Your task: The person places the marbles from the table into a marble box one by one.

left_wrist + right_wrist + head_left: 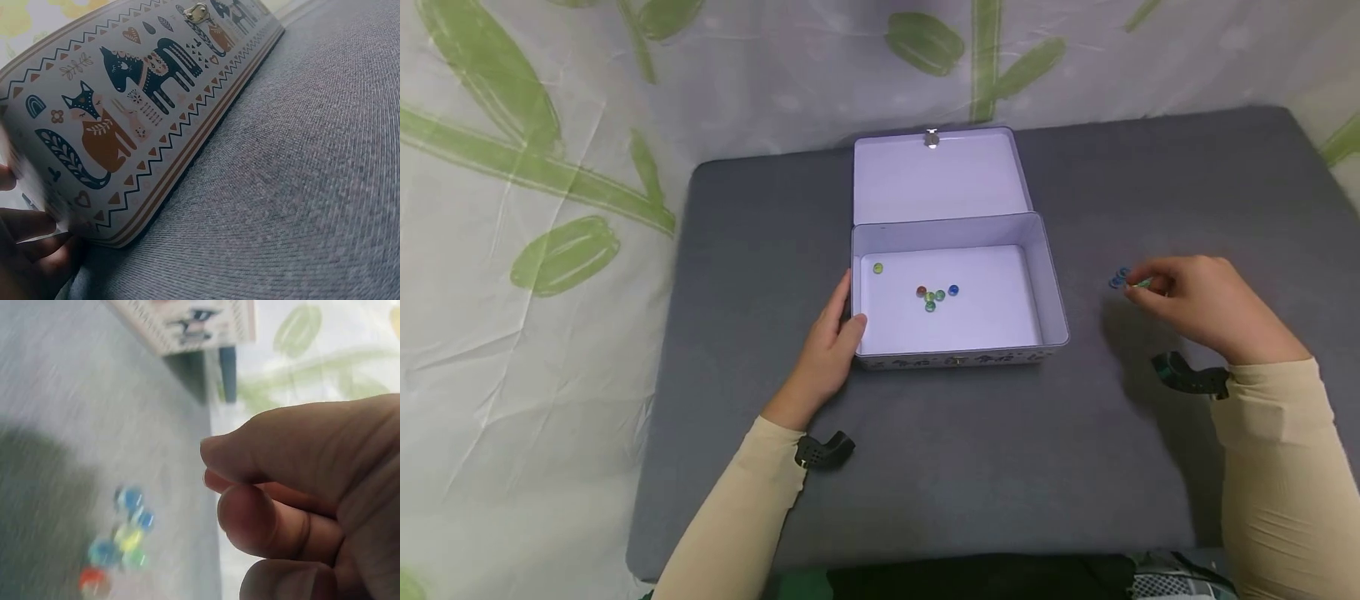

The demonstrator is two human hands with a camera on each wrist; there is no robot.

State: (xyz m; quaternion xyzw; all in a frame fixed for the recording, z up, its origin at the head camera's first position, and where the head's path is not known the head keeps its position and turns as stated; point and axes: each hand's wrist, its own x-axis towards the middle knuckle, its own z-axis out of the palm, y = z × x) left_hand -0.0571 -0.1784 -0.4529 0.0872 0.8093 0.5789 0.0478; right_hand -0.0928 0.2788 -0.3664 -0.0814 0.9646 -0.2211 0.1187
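Observation:
An opened metal tin box [955, 360] with a lilac-white inside stands on the grey table. Several glass marbles [930, 297] lie on its floor, with one yellow-green marble [877, 268] near the back left corner. My left hand [822, 354] holds the box's left side, thumb at the rim, fingers along the outer wall. Fox and horse drawings cover the box front [150, 87]. Right of the box, my right hand [1198, 304] hovers over loose marbles [1118, 277], thumb and fingers loosely bent, nothing visible between them. Blue, yellow, green and orange-red marbles [128, 537] show beside it.
The hinged lid [940, 179] leans back behind the box, a metal clasp [932, 138] on its edge. A grey cloth covers the table [760, 517]. A white curtain with green leaves [760, 75] hangs behind and to the left.

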